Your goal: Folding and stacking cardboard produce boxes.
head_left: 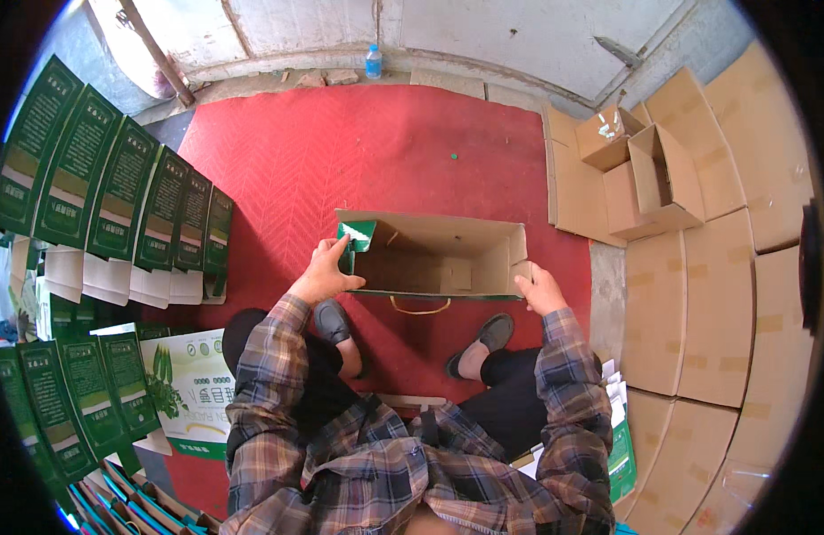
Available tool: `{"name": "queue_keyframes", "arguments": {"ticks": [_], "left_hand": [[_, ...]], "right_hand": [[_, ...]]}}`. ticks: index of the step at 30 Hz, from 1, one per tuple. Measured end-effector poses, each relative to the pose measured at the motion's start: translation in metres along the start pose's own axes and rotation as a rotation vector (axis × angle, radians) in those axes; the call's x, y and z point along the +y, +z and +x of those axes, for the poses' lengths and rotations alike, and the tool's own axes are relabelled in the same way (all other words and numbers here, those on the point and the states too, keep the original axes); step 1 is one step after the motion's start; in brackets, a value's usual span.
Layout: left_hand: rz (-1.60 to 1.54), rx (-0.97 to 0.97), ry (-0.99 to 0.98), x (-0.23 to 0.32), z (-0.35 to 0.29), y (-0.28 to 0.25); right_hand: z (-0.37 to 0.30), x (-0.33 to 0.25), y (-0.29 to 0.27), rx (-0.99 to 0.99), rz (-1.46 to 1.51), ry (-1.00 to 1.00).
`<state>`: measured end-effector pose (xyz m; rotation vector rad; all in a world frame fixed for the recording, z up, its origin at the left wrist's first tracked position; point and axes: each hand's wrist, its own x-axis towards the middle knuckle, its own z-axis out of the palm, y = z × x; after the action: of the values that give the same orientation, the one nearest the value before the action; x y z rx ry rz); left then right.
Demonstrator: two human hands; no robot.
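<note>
A seated person in a plaid shirt holds an open box above a red mat, just in front of the knees; from where I stand, I cannot tell whether its bottom touches down. The left hand grips the box's left end beside a bent green flap, thumb pointing inward, while the right hand pinches the near right corner. The danger looks to be in that flap: pressed at the wrong angle, it could crease or tear. Uneven pressure from the two hands might also skew the thin walls out of square. The handle, looping out from the near side, could catch on a knee. To the left, green cartons stand in a close row, and a stray elbow might topple them.
</note>
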<state>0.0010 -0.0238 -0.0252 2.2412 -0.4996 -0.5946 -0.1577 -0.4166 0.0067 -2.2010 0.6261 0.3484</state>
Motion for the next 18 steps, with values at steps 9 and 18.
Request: {"name": "queue_keyframes", "arguments": {"ticks": [9, 18], "left_hand": [[0.095, -0.032, 0.042, 0.009, -0.002, -0.004], [-0.086, -0.2, -0.02, 0.003, 0.0, 0.002]], "right_hand": [[0.02, -0.002, 0.024, 0.004, 0.074, -0.236], [0.044, 0.002, 0.033, -0.13, 0.168, -0.144]]}}
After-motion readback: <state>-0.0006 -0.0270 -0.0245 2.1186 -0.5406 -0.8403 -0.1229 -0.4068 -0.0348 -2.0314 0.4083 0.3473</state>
